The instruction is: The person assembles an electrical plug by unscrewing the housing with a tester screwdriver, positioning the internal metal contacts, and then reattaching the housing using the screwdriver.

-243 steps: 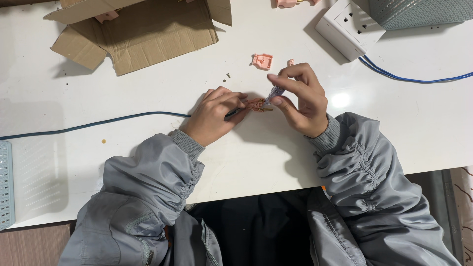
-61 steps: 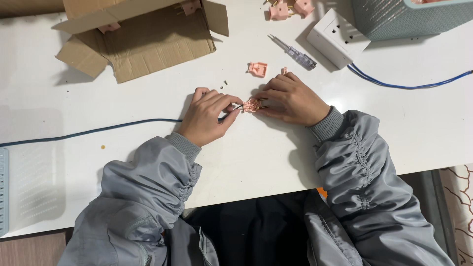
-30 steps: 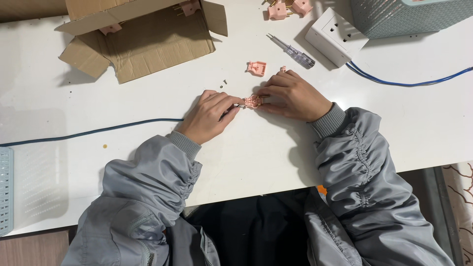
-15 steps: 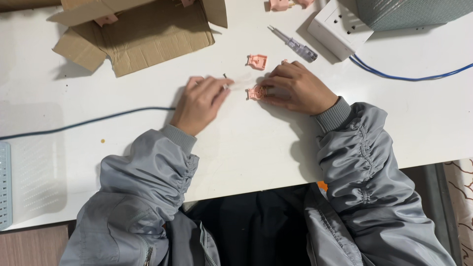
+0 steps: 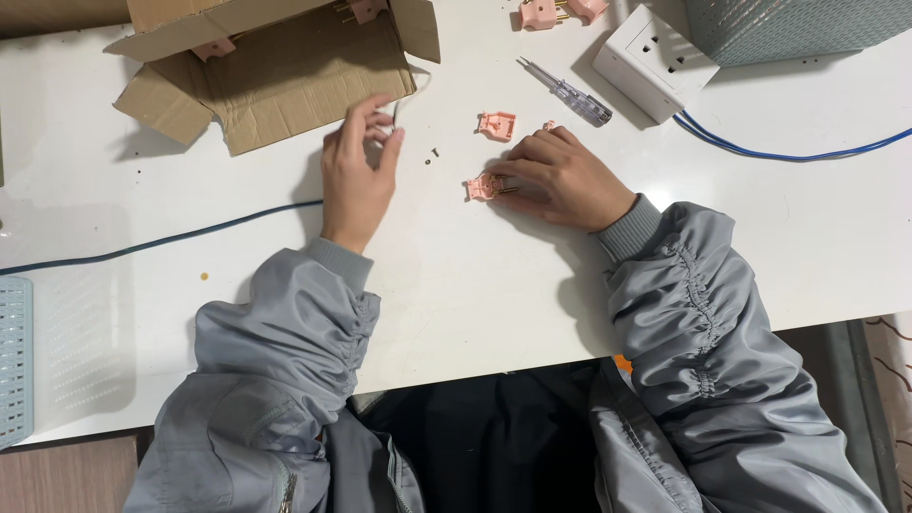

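Two hands split the job — your right hand [image 5: 568, 180] pins the open pink plug half [image 5: 483, 187] flat on the tabletop [image 5: 475, 285], centre frame; your left hand [image 5: 356, 176] hovers upper left, fingers [image 5: 391, 142] pinching something too small to identify.

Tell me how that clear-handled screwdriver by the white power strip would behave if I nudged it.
The screwdriver would probably roll: its handle looks round and it lies flat on the smooth white table. It looks slim, so likely light and stiff. The clear handle may be slippery.
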